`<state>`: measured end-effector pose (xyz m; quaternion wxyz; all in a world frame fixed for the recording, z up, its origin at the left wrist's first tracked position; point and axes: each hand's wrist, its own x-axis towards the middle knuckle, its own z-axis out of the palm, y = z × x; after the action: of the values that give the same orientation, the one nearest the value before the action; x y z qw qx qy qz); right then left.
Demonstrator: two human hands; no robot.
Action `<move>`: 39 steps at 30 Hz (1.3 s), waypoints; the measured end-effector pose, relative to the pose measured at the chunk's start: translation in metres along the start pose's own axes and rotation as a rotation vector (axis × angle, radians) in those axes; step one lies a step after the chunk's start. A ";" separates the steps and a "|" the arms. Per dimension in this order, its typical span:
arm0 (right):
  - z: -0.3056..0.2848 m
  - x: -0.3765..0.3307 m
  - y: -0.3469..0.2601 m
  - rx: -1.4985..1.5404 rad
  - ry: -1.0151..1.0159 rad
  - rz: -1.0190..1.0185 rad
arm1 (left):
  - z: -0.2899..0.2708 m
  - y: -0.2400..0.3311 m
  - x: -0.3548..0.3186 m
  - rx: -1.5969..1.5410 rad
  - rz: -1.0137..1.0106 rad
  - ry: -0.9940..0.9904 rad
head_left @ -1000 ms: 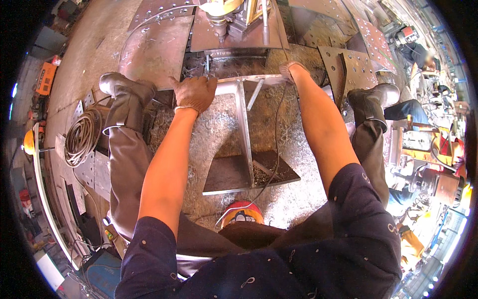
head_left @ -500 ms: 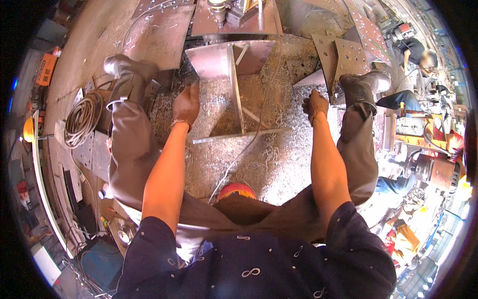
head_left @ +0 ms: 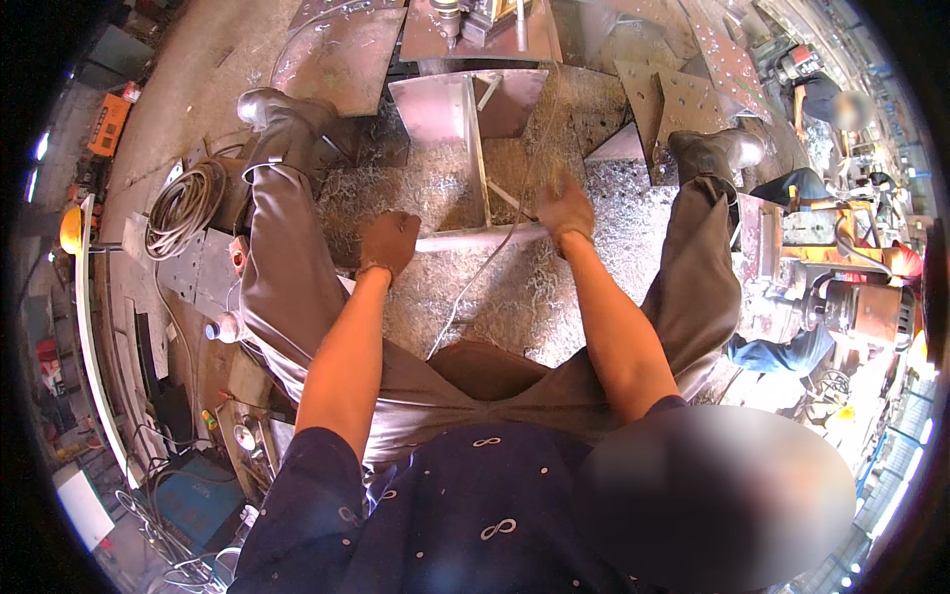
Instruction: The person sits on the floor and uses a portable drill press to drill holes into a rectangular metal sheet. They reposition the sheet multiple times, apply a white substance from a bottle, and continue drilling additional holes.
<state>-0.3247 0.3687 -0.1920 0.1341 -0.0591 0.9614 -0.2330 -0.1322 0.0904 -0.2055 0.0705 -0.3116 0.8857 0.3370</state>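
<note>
A welded steel piece stands on the ground between my legs, with a pinkish far plate [head_left: 421, 107], an upright web [head_left: 478, 148] and a narrow near plate [head_left: 470, 241] seen edge-on. My left hand [head_left: 389, 243], in a brown work glove, is closed on the left end of that near plate and covers it. At the opposite end, my gloved right hand [head_left: 566, 210] overlaps the plate. Motion smears its fingers, so their grip is unclear. A thin cable [head_left: 460, 312] runs over the near plate between my hands.
Metal shavings cover the ground. Flat steel plates [head_left: 336, 64] and a machine [head_left: 480, 22] on another plate lie beyond. To the left are a coiled hose [head_left: 185, 210] and a bottle [head_left: 226, 327]. A drilled plate [head_left: 633, 104] lies far right; another person [head_left: 819, 104] crouches beyond.
Both hands have come down and inward to the ends of the near plate. The view has shifted slightly, and a red-and-yellow object between my thighs has left sight.
</note>
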 end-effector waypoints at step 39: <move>0.125 0.038 0.093 1.130 0.365 0.474 | 0.165 -0.091 0.052 -0.969 -0.252 0.610</move>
<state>-0.3296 0.3898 -0.3508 0.0263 0.2755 0.6846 -0.6743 -0.1330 0.1171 -0.3994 -0.2983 -0.4942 0.5670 0.5877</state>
